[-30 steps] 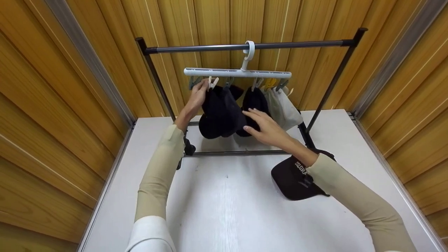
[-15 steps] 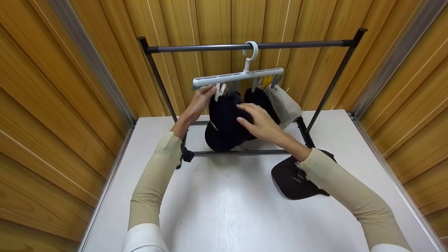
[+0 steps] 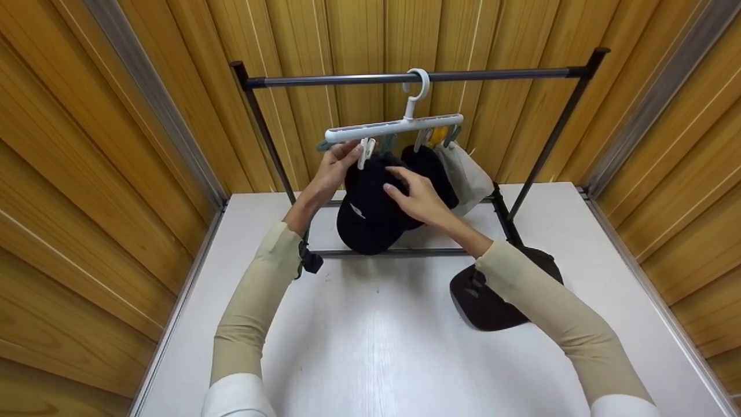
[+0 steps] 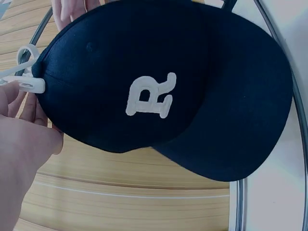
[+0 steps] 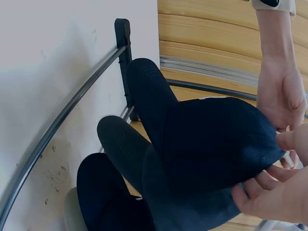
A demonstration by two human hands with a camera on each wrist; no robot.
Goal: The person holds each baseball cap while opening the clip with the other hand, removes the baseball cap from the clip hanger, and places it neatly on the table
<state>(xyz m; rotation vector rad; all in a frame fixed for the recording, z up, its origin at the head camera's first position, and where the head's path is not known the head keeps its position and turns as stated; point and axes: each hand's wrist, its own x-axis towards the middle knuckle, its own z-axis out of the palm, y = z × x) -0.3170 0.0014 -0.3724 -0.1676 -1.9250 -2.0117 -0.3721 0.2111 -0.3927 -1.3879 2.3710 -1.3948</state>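
Note:
A navy baseball cap [image 4: 154, 103] with a white letter R hangs by a white clothes clip [image 3: 366, 153] from a white clip hanger [image 3: 393, 127]. My left hand [image 3: 334, 168] pinches that clip at the back rim of the cap. My right hand [image 3: 418, 196] holds the cap's crown near the same rim, thumb and fingers bent against the cloth. Behind it, a dark green-blue cap [image 5: 178, 192] and another dark cap [image 5: 103, 187] hang in a row. A pale cap [image 3: 466, 176] is at the right end.
The hanger hooks over the bar of a dark metal rack [image 3: 498, 75]. A dark brown cap [image 3: 486, 301] lies on the white table [image 3: 370, 347] under my right forearm. Wood-panelled walls [image 3: 104, 174] close in the back and sides.
The hanger's left end has swung toward me, and the front cap has turned with its brim forward and down. My right hand has moved left onto that cap.

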